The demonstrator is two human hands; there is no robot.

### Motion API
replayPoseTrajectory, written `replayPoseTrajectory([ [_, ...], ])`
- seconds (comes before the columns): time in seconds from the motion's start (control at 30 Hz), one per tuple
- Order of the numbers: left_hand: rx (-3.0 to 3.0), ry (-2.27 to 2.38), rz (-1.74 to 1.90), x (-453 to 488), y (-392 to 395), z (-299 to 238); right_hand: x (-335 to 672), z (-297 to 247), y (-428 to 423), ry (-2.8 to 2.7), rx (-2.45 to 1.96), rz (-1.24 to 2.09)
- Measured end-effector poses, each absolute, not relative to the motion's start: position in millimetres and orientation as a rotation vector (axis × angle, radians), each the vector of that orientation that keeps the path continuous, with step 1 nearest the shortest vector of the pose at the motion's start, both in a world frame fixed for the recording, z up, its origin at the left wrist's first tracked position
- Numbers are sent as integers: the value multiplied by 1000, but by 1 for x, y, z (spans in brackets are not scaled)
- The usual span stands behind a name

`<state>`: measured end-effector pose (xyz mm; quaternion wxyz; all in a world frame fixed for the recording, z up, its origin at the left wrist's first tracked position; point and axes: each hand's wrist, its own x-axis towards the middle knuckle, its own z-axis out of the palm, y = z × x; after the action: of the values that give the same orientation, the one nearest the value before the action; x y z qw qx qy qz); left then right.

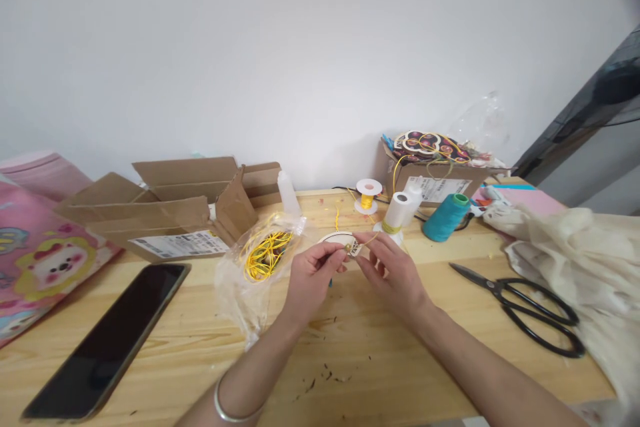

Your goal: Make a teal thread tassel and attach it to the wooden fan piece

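Over the middle of the table, my left hand (313,273) is closed in a pinch on a flat, round-edged cream piece (336,237) with dark printing. A small bead-like bit shows at its fingertips, too small to name. My right hand (395,270) sits close beside it, thumb and forefinger pinched around a thin yellowish cord (369,241) by the piece's right edge. The lower part of the piece is hidden behind my fingers. A short yellow twisted cord (337,219) lies just beyond it.
Left: a bag of yellow cord (267,257), a phone (107,343), an open carton (170,213). Right: black-handled scissors (520,303), a teal thread cone (446,218), cream cloth (570,260). Behind: a yellow thread spool (369,195), a white roll (396,213), a filled box (433,180).
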<state>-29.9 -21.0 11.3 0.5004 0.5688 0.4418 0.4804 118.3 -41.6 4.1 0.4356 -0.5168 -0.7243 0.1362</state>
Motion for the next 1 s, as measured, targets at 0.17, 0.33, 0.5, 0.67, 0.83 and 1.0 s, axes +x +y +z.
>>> replayPoseTrajectory([
  [0.17,1433,1048,1118,-28,-22,14,116,3,-41,-1684,-1096,603],
  [0.33,1480,1016,1075,-28,-22,12,115,7,-42,-1579,-1140,677],
  [0.5,1556,1027,1093,-30,-23,12,115,6,-41,-1449,-1168,768],
  [0.67,1607,1030,1123,-30,-23,12,113,3,-41,-1283,-1189,941],
  [0.83,1594,1028,1139,-31,-22,9,112,4,-43,-1414,-1227,756],
  [1.0,1541,1048,1126,-31,-21,8,114,4,-45,-1634,-1242,539],
])
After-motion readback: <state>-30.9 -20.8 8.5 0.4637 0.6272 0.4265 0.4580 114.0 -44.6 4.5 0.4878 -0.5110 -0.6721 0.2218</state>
